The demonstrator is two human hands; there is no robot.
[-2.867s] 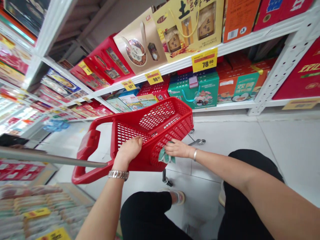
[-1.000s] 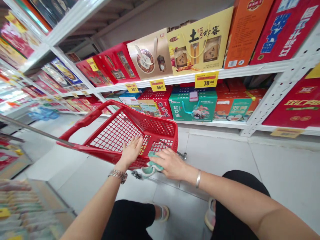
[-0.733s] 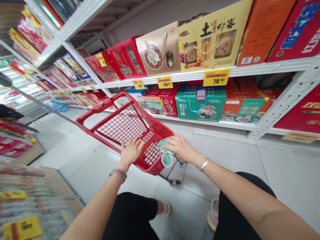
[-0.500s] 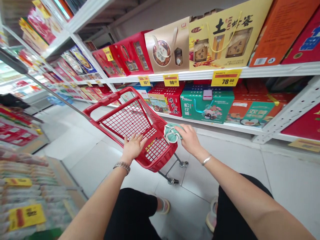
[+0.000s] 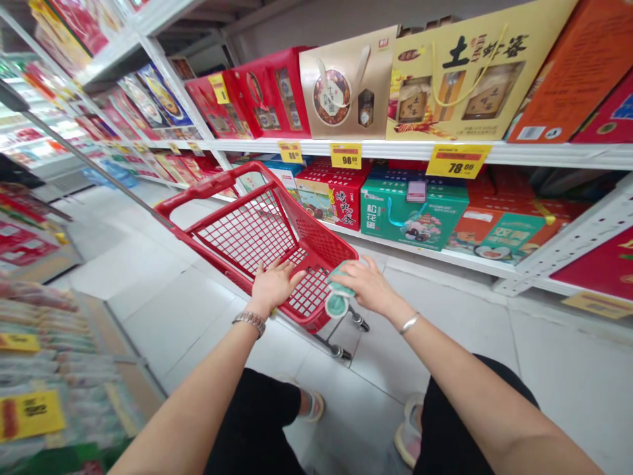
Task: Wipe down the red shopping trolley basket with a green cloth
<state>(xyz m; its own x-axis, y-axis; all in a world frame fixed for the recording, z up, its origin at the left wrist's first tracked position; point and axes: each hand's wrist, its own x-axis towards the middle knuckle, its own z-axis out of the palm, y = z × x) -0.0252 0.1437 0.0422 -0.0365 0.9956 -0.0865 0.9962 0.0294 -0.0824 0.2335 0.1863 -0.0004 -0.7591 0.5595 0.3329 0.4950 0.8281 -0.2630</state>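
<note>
Head view: a red wheeled shopping basket (image 5: 321, 237) is being held, its long axis running toward 10 o'clock from the hands; the left hand (image 5: 274, 285) is being laid flat, fingers spread, on its rim; a teal cloth (image 5: 339, 297) is being pinched against the near corner by the right hand (image 5: 368, 287), the hand nearer that corner.

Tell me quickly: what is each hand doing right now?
Left hand: open, fingers spread, resting on the red shopping cart, holding nothing.
Right hand: partly closed, holding a pale green cloth against the cart.
</note>
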